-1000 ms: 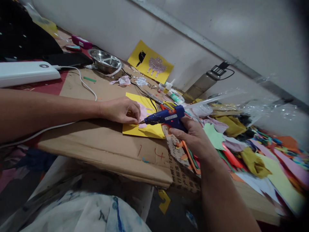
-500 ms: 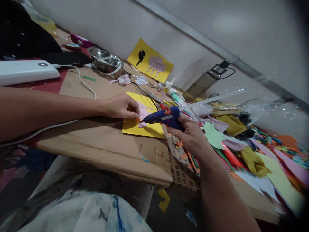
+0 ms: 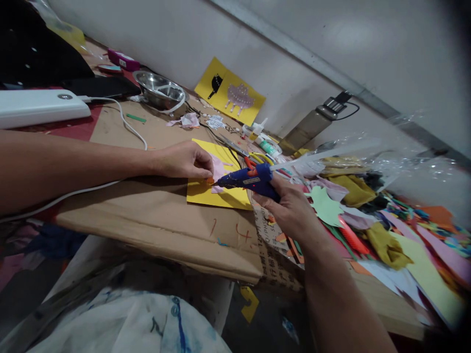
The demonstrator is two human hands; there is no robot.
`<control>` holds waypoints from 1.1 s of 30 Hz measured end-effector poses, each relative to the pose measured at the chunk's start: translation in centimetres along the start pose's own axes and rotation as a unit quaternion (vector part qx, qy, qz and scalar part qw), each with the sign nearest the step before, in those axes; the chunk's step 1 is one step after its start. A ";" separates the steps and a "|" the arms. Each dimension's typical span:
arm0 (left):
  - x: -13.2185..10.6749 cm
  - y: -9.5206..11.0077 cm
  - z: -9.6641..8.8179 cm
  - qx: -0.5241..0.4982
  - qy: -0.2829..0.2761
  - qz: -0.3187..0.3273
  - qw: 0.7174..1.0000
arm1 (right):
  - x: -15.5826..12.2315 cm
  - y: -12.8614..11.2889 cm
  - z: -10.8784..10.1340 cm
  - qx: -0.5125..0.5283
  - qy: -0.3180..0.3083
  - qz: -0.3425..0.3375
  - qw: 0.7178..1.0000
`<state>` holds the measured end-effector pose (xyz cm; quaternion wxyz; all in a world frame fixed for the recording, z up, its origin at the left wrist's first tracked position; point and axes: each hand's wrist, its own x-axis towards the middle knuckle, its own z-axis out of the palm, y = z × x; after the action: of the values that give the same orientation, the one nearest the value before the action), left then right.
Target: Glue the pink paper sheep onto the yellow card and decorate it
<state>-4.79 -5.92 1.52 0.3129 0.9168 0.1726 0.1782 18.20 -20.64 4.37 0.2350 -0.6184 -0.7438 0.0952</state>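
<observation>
The person wears a whitish, blue-streaked garment (image 3: 125, 323).

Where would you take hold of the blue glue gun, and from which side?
Probably by the handle, coming from the right, where the right hand holds it: the narrow nozzle of the blue glue gun points the opposite way, close to the left hand.
</observation>
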 end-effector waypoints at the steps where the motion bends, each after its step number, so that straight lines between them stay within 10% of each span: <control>1: 0.0 0.0 0.0 -0.001 0.001 0.000 1.000 | 0.0 0.0 0.0 0.004 -0.003 0.000 1.000; 33: -0.1 -0.4 -0.2 -0.016 -0.051 0.098 0.994 | -0.3 0.6 -0.1 0.120 0.007 0.077 0.990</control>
<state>-5.05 -5.51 1.41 0.3172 0.9320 0.0627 0.1635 18.81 -20.86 4.14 0.3050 -0.6421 -0.6752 0.1970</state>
